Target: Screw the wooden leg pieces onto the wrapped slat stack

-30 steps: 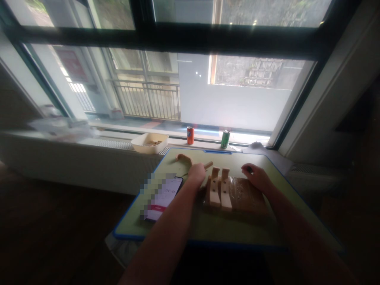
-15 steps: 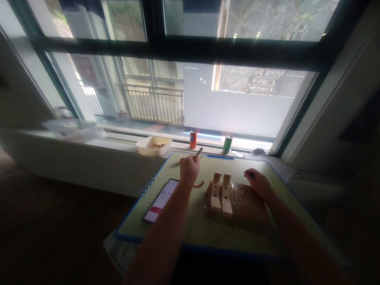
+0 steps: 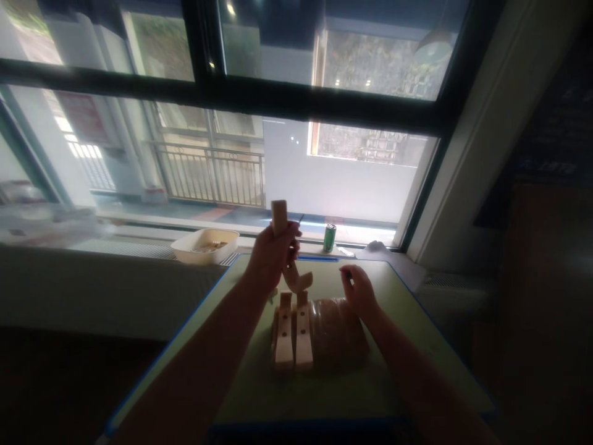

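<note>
My left hand (image 3: 273, 252) is closed around a curved, hook-shaped wooden piece (image 3: 291, 266) and holds it upright above the green mat (image 3: 259, 377). A thin stick pokes out beside my fingers. Just below lies a wrapped stack of wooden pieces (image 3: 319, 330) with two pale slats at its left end. My right hand (image 3: 359, 290) rests at the stack's far right edge, thumb and forefinger pinched on something small that I cannot make out.
A cream tray (image 3: 204, 245) with small parts and a green can (image 3: 329, 237) stand on the windowsill behind the mat. The mat has a blue rim. A large dark-framed window fills the back, and a dark wall stands at the right.
My left hand has lifted the hook-shaped wooden piece off the mat and raised it over the stack. The camera has shifted, so the phone and the orange can are out of view.
</note>
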### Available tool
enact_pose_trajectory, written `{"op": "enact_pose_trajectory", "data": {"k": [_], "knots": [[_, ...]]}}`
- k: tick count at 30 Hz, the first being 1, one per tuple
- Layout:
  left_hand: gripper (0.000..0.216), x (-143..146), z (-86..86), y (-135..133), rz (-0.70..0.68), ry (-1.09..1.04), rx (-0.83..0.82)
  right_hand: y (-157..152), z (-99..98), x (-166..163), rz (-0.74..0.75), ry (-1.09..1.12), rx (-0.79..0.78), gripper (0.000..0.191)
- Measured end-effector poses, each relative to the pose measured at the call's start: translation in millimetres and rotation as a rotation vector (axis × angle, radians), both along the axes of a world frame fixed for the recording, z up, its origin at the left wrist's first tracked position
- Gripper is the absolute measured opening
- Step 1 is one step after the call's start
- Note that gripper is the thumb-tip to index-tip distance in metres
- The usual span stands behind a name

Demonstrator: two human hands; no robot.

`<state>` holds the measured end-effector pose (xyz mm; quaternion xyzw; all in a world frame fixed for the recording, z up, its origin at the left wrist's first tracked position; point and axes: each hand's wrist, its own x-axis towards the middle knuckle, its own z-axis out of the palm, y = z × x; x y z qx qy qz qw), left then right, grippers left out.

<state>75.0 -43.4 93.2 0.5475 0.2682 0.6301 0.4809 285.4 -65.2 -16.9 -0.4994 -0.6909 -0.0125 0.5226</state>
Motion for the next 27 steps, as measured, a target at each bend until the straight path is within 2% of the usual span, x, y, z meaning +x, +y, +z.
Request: {"op": "enact_pose_trajectory", "data": {"k": [2, 5, 7, 10, 12, 16, 20, 24, 27], "knots": [[0.020, 14, 0.8, -9, -0.110, 0.065, -0.023, -14, 12.1, -3, 0.051, 0.015, 0.017, 0.016], [0.021, 33, -7.4, -23, -0.267, 0.161, -0.037, -43, 27.2, -9, 0.160, 0.034, 0.015, 0.024], [0.022, 43, -13.9, -28, -0.290, 0.098, -0.070, -60, 32.5, -16, 0.356, 0.076, -0.054, 0.029], [0.022, 55, -20.6, -28, -0.306, -0.016, -0.141, -74, 34.5, -25, 0.448, 0.128, -0.162, 0.030], [0.022, 59, -24.1, -25, -0.313, -0.072, -0.190, -77, 34.6, -27, 0.418, 0.140, -0.138, 0.030], [0.018, 63, -32.4, -15, -0.327, -0.181, -0.364, -78, 34.9, -29, 0.166, 0.109, -0.077, 0.028], [0.012, 67, -41.6, -7, -0.317, -0.229, -0.598, -80, 33.3, -31, 0.160, 0.017, -0.054, 0.005], [0.006, 72, -49.5, -3, -0.323, -0.214, -0.702, -79, 29.9, -32, 0.141, -0.022, -0.078, 0.005], [0.006, 72, -52.6, -3, -0.320, -0.232, -0.706, -76, 27.7, -31, 0.100, -0.031, -0.103, 0.017]]}}
